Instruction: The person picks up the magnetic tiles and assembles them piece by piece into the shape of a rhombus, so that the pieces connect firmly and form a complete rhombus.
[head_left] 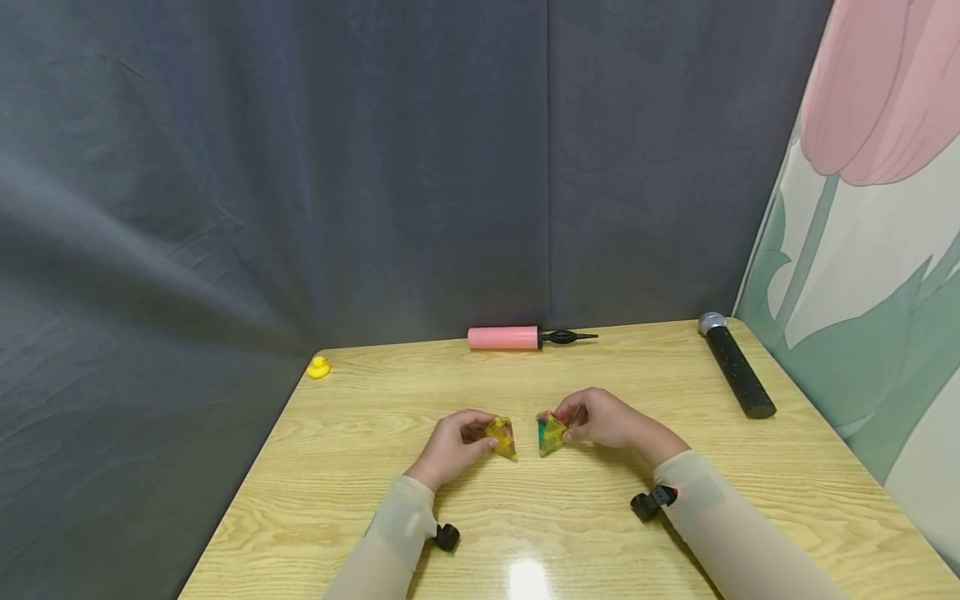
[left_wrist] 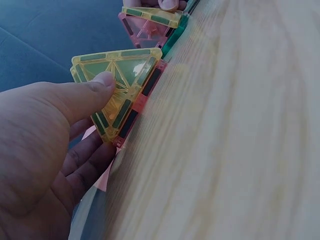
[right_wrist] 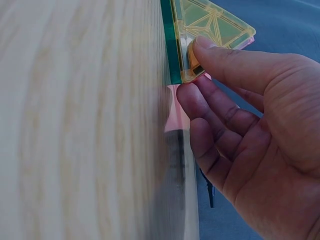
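My left hand (head_left: 450, 447) pinches a group of translucent triangular magnetic tiles (head_left: 502, 437), with a yellow triangle in front and a pink one joined at its edge. In the left wrist view the thumb presses on the yellow face (left_wrist: 131, 70). Across a narrow gap, my right hand (head_left: 606, 421) pinches a second group of magnetic tiles (head_left: 552, 437) in yellow, green and pink. The right wrist view shows the thumb on its yellow triangle (right_wrist: 227, 25), beside a green edge (right_wrist: 171, 47). Both groups are low over the table, apart; contact with the wood is hard to tell.
A pink hand pump (head_left: 504, 337) with a black nozzle lies at the table's back edge. A small yellow rubber duck (head_left: 318, 367) sits at the back left corner. Toward the right edge lies a black microphone (head_left: 738, 371). Dark curtain (head_left: 420, 167) hangs behind the wooden table (head_left: 360, 400).
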